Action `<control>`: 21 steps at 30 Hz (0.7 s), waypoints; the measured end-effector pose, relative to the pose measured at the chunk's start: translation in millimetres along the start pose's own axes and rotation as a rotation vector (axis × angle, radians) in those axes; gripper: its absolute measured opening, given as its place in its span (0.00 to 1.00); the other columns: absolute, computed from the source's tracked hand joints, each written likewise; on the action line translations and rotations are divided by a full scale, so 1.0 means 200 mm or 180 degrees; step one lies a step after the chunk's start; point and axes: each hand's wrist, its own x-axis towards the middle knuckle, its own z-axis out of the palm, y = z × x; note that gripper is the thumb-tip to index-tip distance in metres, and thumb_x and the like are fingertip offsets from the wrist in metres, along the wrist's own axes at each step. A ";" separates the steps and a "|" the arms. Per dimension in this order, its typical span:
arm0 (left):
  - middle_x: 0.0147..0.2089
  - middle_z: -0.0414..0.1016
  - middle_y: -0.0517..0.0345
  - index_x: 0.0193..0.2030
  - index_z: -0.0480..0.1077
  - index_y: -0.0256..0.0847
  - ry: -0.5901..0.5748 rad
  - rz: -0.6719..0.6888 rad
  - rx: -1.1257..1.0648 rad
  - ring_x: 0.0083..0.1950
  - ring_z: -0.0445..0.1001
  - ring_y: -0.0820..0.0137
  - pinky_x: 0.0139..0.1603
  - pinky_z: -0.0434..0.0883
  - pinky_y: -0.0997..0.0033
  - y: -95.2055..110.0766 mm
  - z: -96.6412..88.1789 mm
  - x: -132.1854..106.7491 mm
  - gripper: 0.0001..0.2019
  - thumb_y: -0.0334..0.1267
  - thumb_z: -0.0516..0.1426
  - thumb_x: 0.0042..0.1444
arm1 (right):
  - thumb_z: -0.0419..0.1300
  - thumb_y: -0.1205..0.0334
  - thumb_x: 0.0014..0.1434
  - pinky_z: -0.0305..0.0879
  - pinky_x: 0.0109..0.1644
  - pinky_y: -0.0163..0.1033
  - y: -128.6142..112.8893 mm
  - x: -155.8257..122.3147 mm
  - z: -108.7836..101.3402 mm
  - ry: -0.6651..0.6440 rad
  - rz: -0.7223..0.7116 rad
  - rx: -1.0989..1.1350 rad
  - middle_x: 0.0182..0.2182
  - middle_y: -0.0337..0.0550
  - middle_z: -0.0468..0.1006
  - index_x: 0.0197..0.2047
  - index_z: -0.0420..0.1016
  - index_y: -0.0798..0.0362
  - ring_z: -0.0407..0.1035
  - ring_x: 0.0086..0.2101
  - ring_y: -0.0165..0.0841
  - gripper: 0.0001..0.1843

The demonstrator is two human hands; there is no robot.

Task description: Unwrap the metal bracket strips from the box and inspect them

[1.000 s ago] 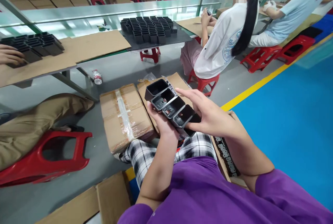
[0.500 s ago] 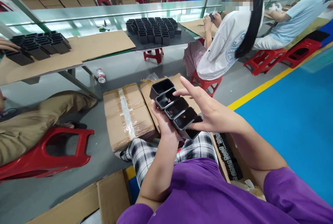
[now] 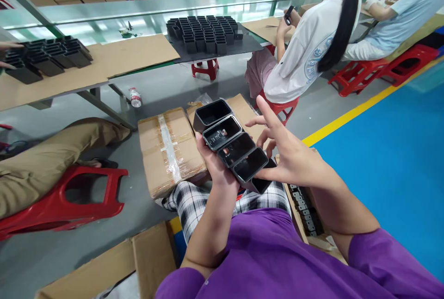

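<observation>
My left hand [image 3: 215, 169] grips from below a row of several black open-topped plastic housings [image 3: 231, 144], held over my lap. My right hand [image 3: 287, 153] rests against the near end of the row with its fingers spread and lifted off the housings. Small parts show inside two of the housings. An open carton with small black parts [image 3: 305, 208] sits by my right knee.
Two taped cartons [image 3: 168, 151] lie on the floor ahead. A red stool [image 3: 65, 202] and another person's legs are at left. On the bench are cardboard sheets [image 3: 132, 56] and groups of black housings [image 3: 204, 33]. Two seated people work at right.
My right hand's fingers have lifted off the top of the housings and spread apart. The row has tilted and come slightly closer to me.
</observation>
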 end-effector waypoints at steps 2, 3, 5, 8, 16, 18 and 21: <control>0.34 0.80 0.50 0.39 0.76 0.46 0.0003 -0.0090 0.0028 0.44 0.80 0.56 0.41 0.80 0.56 0.00 0.00 0.00 0.34 0.74 0.49 0.50 | 0.69 0.53 0.55 0.77 0.41 0.46 -0.01 0.00 0.00 -0.0062 0.0082 0.0032 0.63 0.50 0.62 0.75 0.31 0.37 0.69 0.39 0.35 0.59; 0.34 0.80 0.50 0.38 0.76 0.45 0.0023 -0.0148 0.0035 0.44 0.80 0.55 0.41 0.80 0.56 0.00 0.00 0.00 0.34 0.75 0.49 0.49 | 0.69 0.54 0.55 0.77 0.40 0.45 -0.02 0.00 0.00 -0.0087 0.0115 0.0052 0.62 0.50 0.62 0.75 0.31 0.37 0.69 0.38 0.35 0.59; 0.32 0.79 0.50 0.38 0.76 0.45 0.0066 -0.0237 0.0038 0.45 0.80 0.53 0.42 0.80 0.56 0.00 0.00 0.00 0.35 0.76 0.50 0.47 | 0.69 0.54 0.55 0.77 0.39 0.44 -0.03 0.00 0.00 -0.0100 0.0165 0.0109 0.62 0.50 0.63 0.75 0.31 0.37 0.69 0.39 0.35 0.59; 0.30 0.78 0.49 0.37 0.76 0.44 0.0108 -0.0292 0.0030 0.46 0.80 0.53 0.43 0.80 0.56 0.01 0.02 -0.01 0.37 0.77 0.48 0.46 | 0.70 0.55 0.54 0.77 0.37 0.42 -0.04 0.00 0.01 -0.0077 0.0187 0.0224 0.62 0.51 0.63 0.75 0.33 0.38 0.70 0.42 0.37 0.58; 0.30 0.77 0.53 0.37 0.76 0.43 0.0046 -0.0093 0.0066 0.44 0.79 0.59 0.44 0.79 0.60 0.03 0.04 -0.03 0.34 0.73 0.46 0.53 | 0.70 0.54 0.54 0.77 0.35 0.40 -0.04 -0.01 0.03 -0.0048 0.0301 0.0367 0.61 0.50 0.63 0.75 0.36 0.36 0.68 0.37 0.33 0.57; 0.31 0.77 0.53 0.36 0.76 0.43 0.0063 -0.0088 -0.0047 0.43 0.79 0.60 0.44 0.78 0.60 0.03 0.05 -0.03 0.34 0.71 0.46 0.54 | 0.70 0.55 0.54 0.76 0.35 0.40 -0.04 -0.01 0.03 -0.0051 0.0325 0.0369 0.61 0.49 0.63 0.75 0.36 0.35 0.68 0.37 0.33 0.57; 0.31 0.77 0.55 0.34 0.75 0.43 0.0076 0.0065 -0.0192 0.40 0.79 0.61 0.44 0.78 0.59 0.04 0.06 -0.04 0.30 0.69 0.48 0.55 | 0.70 0.56 0.54 0.76 0.36 0.40 -0.03 -0.02 0.03 -0.0061 0.0338 0.0392 0.61 0.49 0.62 0.75 0.35 0.35 0.69 0.38 0.33 0.58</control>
